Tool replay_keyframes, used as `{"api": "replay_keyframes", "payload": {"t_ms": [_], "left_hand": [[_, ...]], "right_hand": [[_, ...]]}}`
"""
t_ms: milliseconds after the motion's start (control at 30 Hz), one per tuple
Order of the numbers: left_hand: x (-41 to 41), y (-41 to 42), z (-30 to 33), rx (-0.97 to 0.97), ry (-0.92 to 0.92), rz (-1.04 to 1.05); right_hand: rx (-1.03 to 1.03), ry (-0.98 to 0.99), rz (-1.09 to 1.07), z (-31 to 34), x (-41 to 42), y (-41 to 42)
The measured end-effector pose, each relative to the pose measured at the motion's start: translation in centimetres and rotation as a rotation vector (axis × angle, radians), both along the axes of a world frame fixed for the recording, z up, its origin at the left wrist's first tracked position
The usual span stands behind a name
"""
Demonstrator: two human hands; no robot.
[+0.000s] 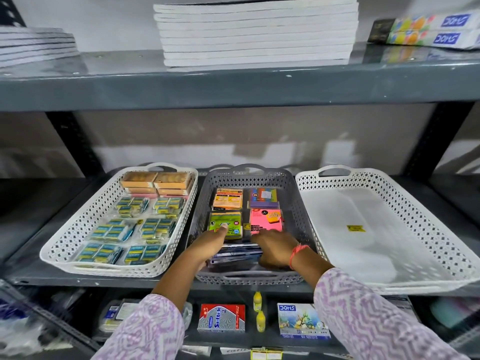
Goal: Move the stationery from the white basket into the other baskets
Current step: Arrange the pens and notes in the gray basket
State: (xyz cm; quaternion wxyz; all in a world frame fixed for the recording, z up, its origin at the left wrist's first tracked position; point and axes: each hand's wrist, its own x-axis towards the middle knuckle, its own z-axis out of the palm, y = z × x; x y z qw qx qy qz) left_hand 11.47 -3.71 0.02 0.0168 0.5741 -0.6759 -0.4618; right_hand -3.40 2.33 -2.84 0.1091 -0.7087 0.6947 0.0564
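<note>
Three baskets sit side by side on the shelf: a white basket at the right end, bare but for a yellow sticker; a grey basket in the middle; and a second white basket at the left, filled with blue-and-yellow packets. Both hands are in the grey basket's front end, the left hand and the right hand each curled around a stack of dark flat packets. Behind them lie four bright sticky-note pads.

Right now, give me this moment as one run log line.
left hand: on dark packets | right hand: on same packets | place: grey basket | right white basket: empty | left white basket: full
</note>
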Motion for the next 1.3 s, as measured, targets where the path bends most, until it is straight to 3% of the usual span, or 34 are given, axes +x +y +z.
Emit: {"api": "replay_keyframes", "payload": {"t_ms": [133,300,367,467,567,833,1067,1300], "left_hand": [[0.2,0.2,0.0,0.017,0.035,0.013],[0.0,0.3,0.0,0.000,-0.010,-0.027],[0.0,0.2,-0.1,-0.007,-0.040,-0.046],[0.0,0.3,0.0,-0.016,-0.048,-0.073],[-0.2,0.4,0.0,-0.010,-0.076,-0.060],[-0.2,0.2,-0.4,-0.006,-0.083,-0.033],[0.0,0.2,-0.2,-0.026,-0.049,-0.042],[0.4,0.6,-0.6,-0.105,-0.040,-0.088]], "right_hand": [[0.004,0.080,0.023,-0.1,-0.1,0.3],[0.270,-0.545,-0.122,2.7,-1.0,1.8],[0.217,-0.625,-0.243,2.8,-1.6,1.9],[0.094,-0.547,-0.352,2.2,-1.5,1.9],[0.115,-0.444,-0.369,1.5,-0.8,1.4],[0.111,-0.396,-0.385,1.9,-1.0,1.8],[0.090,-0.603,-0.287,2.8,-0.5,3.1],[0.099,-0.601,-0.224,2.2,-0.5,3.2]]}}
